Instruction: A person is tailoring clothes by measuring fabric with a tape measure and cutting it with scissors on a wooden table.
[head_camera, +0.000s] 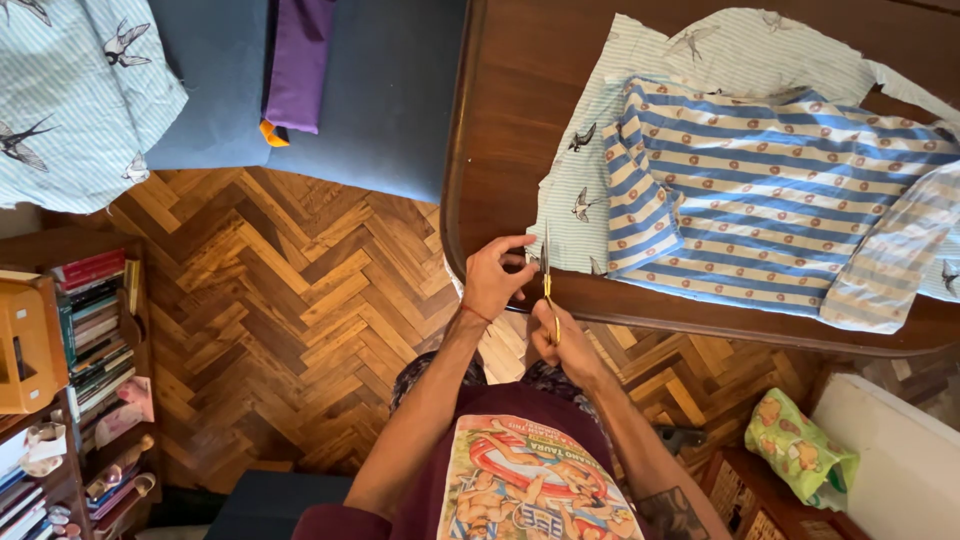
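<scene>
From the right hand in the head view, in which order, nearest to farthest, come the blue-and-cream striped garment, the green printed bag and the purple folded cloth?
Measured from the right hand:
1. Blue-and-cream striped garment, on the wooden table, up and right.
2. Green printed bag, lower right, beside the table.
3. Purple folded cloth, far upper left, on the dark blue seat.
</scene>
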